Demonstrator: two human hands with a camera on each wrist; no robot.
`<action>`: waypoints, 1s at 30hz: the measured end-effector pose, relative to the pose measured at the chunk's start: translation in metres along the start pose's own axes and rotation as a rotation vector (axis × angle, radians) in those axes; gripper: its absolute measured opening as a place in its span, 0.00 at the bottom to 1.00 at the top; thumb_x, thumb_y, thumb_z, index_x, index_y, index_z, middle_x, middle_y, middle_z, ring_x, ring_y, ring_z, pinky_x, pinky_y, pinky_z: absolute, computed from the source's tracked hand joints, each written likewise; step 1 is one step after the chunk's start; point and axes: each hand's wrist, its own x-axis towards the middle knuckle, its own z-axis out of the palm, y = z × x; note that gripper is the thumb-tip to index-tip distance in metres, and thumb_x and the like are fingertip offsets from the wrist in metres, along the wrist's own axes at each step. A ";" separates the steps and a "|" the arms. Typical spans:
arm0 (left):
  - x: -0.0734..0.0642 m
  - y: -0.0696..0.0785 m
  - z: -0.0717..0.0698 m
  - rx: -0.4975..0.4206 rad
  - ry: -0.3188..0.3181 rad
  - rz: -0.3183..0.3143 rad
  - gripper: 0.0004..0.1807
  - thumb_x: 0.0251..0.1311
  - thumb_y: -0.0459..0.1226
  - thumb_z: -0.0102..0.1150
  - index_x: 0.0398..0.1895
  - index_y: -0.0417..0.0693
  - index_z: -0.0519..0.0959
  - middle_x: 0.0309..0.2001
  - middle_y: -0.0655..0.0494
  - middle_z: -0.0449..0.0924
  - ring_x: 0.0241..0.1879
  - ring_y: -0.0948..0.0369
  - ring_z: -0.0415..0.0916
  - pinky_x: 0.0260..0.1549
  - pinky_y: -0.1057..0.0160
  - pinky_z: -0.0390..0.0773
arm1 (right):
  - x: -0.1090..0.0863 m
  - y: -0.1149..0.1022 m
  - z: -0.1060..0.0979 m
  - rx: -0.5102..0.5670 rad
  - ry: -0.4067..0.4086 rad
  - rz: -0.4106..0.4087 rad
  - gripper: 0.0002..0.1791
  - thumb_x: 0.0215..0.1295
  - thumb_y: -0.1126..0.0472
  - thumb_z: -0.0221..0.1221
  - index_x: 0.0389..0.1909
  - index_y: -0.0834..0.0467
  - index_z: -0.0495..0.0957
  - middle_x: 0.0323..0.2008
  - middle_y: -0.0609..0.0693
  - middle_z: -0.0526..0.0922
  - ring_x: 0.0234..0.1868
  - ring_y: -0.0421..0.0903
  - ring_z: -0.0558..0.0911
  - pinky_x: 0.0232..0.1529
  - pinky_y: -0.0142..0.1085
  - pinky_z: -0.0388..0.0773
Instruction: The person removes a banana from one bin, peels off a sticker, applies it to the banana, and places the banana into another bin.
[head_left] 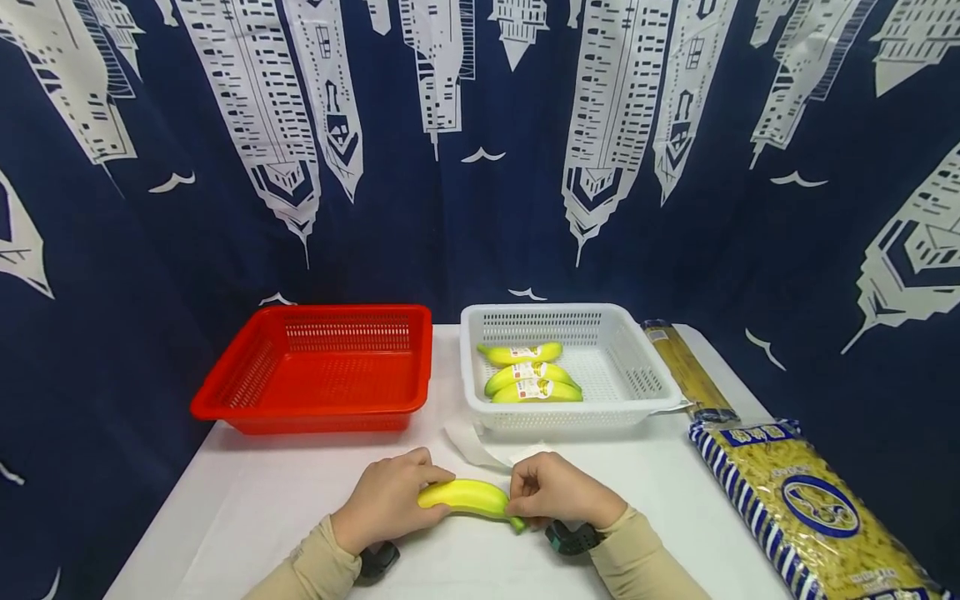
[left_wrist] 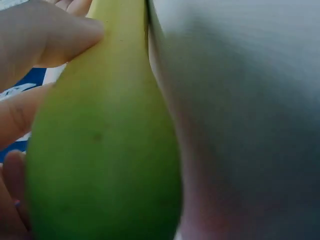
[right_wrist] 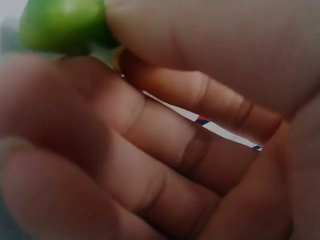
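A single yellow banana [head_left: 471, 496] with a green stem end lies level between both hands, low over the front middle of the white table. My left hand [head_left: 393, 493] holds its left end between thumb and fingers. At the stem end, the right hand [head_left: 558, 489] pinches with thumb and index finger, its other fingers curled inward. The left wrist view shows the banana [left_wrist: 105, 125] close up, a thumb along its side. In the right wrist view the green stem tip [right_wrist: 62, 25] sticks out past the thumb. No label shows on this banana's visible side.
Behind the hands stand a red basket [head_left: 311, 411] at left and a white basket [head_left: 555, 417] holding three labelled bananas [head_left: 534, 375]. White paper strips [head_left: 476, 448] lie before the white basket. A pasta bag [head_left: 813, 508] and a long yellowish pack [head_left: 693, 371] line the right edge.
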 end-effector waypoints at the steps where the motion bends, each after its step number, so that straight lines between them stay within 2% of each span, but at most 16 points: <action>1: 0.000 0.001 0.001 -0.009 -0.007 -0.006 0.18 0.47 0.50 0.78 0.44 0.66 0.89 0.28 0.70 0.67 0.21 0.73 0.58 0.18 0.71 0.59 | 0.000 0.001 -0.001 -0.010 0.002 -0.001 0.10 0.63 0.59 0.71 0.24 0.52 0.81 0.18 0.46 0.83 0.16 0.38 0.79 0.19 0.31 0.79; 3: 0.000 0.003 0.003 -0.018 -0.019 -0.016 0.18 0.48 0.51 0.78 0.44 0.66 0.88 0.29 0.71 0.68 0.22 0.73 0.59 0.18 0.71 0.60 | -0.001 0.002 -0.003 -0.044 0.062 -0.023 0.11 0.64 0.58 0.70 0.24 0.51 0.81 0.17 0.44 0.82 0.16 0.35 0.78 0.18 0.30 0.77; 5: 0.000 0.004 0.005 -0.021 -0.025 -0.021 0.19 0.48 0.52 0.78 0.45 0.66 0.88 0.30 0.71 0.70 0.23 0.73 0.60 0.19 0.70 0.61 | 0.000 0.003 -0.005 -0.115 0.193 -0.059 0.10 0.65 0.58 0.70 0.24 0.50 0.81 0.18 0.41 0.80 0.16 0.32 0.74 0.18 0.28 0.74; 8: 0.000 0.005 0.007 -0.019 -0.031 -0.024 0.19 0.49 0.53 0.77 0.45 0.65 0.87 0.33 0.70 0.73 0.24 0.73 0.62 0.19 0.70 0.62 | 0.004 0.005 -0.005 -0.276 0.430 -0.125 0.06 0.63 0.61 0.70 0.29 0.50 0.84 0.27 0.40 0.81 0.20 0.33 0.72 0.22 0.28 0.72; 10: 0.000 0.005 0.008 -0.019 -0.032 -0.025 0.20 0.49 0.53 0.77 0.46 0.63 0.87 0.34 0.70 0.75 0.25 0.73 0.65 0.20 0.70 0.63 | 0.006 0.006 -0.002 -0.420 0.527 -0.147 0.04 0.60 0.61 0.72 0.33 0.52 0.86 0.34 0.41 0.83 0.26 0.35 0.76 0.27 0.29 0.76; 12: 0.000 0.005 0.009 -0.025 -0.034 -0.028 0.22 0.49 0.54 0.77 0.48 0.61 0.87 0.35 0.69 0.77 0.27 0.73 0.68 0.21 0.71 0.65 | 0.008 0.008 0.001 -0.550 0.549 -0.157 0.10 0.56 0.61 0.75 0.39 0.53 0.87 0.41 0.43 0.83 0.32 0.39 0.80 0.33 0.32 0.80; 15: 0.001 0.005 0.008 -0.049 -0.004 -0.049 0.26 0.51 0.56 0.76 0.52 0.60 0.86 0.37 0.67 0.79 0.27 0.73 0.69 0.22 0.71 0.67 | 0.009 0.010 0.005 -0.707 0.522 -0.141 0.15 0.54 0.58 0.77 0.43 0.54 0.88 0.45 0.45 0.84 0.38 0.42 0.84 0.37 0.36 0.83; 18: 0.003 0.007 0.006 -0.097 0.104 -0.087 0.26 0.54 0.56 0.75 0.54 0.59 0.85 0.38 0.67 0.80 0.25 0.74 0.66 0.22 0.71 0.66 | 0.009 0.012 0.007 -0.792 0.504 -0.122 0.12 0.57 0.58 0.75 0.42 0.53 0.89 0.42 0.44 0.84 0.36 0.42 0.84 0.35 0.37 0.83; 20: 0.004 0.008 0.004 -0.134 0.190 -0.089 0.23 0.56 0.53 0.75 0.54 0.59 0.86 0.38 0.67 0.81 0.24 0.74 0.64 0.22 0.72 0.65 | 0.010 0.013 0.007 -0.815 0.519 -0.123 0.08 0.59 0.59 0.74 0.39 0.51 0.89 0.37 0.42 0.84 0.34 0.41 0.84 0.33 0.36 0.82; 21: 0.004 0.009 0.003 -0.152 0.229 -0.079 0.21 0.57 0.50 0.75 0.53 0.59 0.86 0.38 0.67 0.81 0.23 0.75 0.63 0.21 0.73 0.65 | 0.010 0.012 0.007 -0.796 0.534 -0.127 0.06 0.60 0.59 0.73 0.38 0.51 0.89 0.35 0.41 0.84 0.33 0.39 0.83 0.33 0.35 0.81; 23: 0.004 0.010 0.003 -0.183 0.278 -0.037 0.20 0.57 0.46 0.76 0.53 0.59 0.85 0.38 0.66 0.83 0.23 0.76 0.64 0.21 0.75 0.65 | 0.010 0.010 0.007 -0.659 0.554 -0.140 0.02 0.62 0.59 0.72 0.35 0.50 0.89 0.32 0.40 0.84 0.29 0.38 0.81 0.29 0.33 0.79; 25: 0.004 0.010 0.004 -0.222 0.295 0.018 0.21 0.56 0.43 0.76 0.54 0.58 0.84 0.38 0.66 0.84 0.23 0.78 0.66 0.20 0.77 0.65 | 0.009 0.004 0.005 -0.413 0.552 -0.150 0.01 0.65 0.58 0.70 0.34 0.50 0.89 0.29 0.41 0.85 0.24 0.36 0.77 0.25 0.32 0.76; 28: 0.003 0.012 0.005 -0.295 0.293 0.100 0.26 0.57 0.39 0.76 0.60 0.57 0.81 0.41 0.63 0.87 0.25 0.79 0.71 0.23 0.78 0.68 | 0.008 -0.006 0.005 0.046 0.506 -0.158 0.06 0.69 0.57 0.67 0.35 0.54 0.88 0.22 0.48 0.82 0.17 0.37 0.71 0.18 0.31 0.70; 30: 0.002 0.014 0.006 -0.343 0.291 0.151 0.30 0.58 0.39 0.75 0.65 0.55 0.79 0.45 0.62 0.87 0.27 0.78 0.73 0.24 0.80 0.69 | 0.008 -0.012 0.008 0.261 0.467 -0.170 0.09 0.71 0.58 0.64 0.36 0.60 0.87 0.19 0.49 0.80 0.15 0.37 0.71 0.16 0.33 0.69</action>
